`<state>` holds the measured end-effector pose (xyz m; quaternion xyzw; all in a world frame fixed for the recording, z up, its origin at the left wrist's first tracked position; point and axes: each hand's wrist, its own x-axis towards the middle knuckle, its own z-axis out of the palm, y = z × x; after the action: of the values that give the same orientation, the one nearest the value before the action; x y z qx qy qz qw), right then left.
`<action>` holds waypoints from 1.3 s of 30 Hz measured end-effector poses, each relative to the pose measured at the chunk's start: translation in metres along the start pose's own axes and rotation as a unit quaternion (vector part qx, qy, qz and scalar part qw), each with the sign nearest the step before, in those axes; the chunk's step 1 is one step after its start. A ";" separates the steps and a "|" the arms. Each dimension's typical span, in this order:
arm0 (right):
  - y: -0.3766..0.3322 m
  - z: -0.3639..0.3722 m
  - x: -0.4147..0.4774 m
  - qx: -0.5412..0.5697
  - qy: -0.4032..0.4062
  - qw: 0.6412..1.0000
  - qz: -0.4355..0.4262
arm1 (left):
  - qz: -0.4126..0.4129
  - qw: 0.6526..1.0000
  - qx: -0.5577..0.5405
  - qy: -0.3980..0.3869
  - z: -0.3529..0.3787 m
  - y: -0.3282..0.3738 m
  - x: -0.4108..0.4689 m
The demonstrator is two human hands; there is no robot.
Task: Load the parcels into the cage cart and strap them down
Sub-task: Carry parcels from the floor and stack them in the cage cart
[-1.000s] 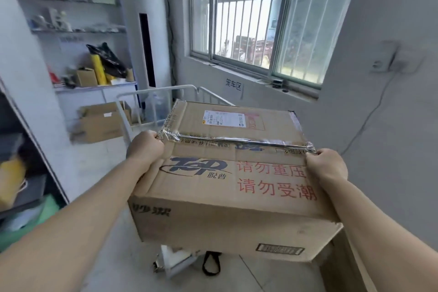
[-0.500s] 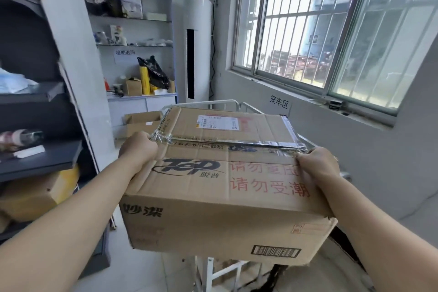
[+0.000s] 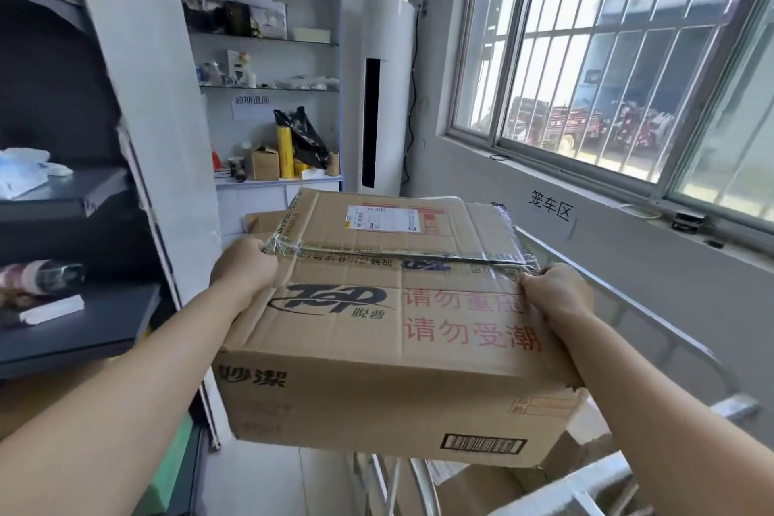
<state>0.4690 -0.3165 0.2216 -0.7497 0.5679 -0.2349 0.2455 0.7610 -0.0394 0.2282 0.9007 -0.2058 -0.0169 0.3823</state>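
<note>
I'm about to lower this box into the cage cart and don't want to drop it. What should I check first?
1. Grip: left hand and right hand curl over the box at its top side edges: ok.
2. Box over the cage cart: rails show right of and below it: ok.
3. Landing spot: hidden by the box; other cardboard shows below: cannot tell.
4. Box sound: near right corner torn, top tape crinkled: not ok.
5. Reach of the strap: none in view: cannot tell.

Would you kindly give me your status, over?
Left hand, right hand gripping carton by its ends. Carton held above cage cart. Another box below, apparently inside.
</note>
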 end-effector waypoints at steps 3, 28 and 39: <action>-0.026 0.031 0.021 0.002 0.004 1.000 0.008 | 0.007 1.000 0.004 0.000 0.004 -0.007 0.049; -0.165 0.173 0.236 -0.038 0.117 0.981 0.148 | 0.143 0.980 -0.023 -0.139 0.139 0.059 0.464; -0.184 0.203 0.354 -0.035 0.173 0.959 0.221 | 0.213 0.956 -0.039 -0.200 0.247 0.138 0.594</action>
<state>0.8189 -0.5949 0.2084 -0.5617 0.7609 -0.2813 0.1624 1.2084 -0.5218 0.2251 0.7987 -0.4639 -0.1228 0.3631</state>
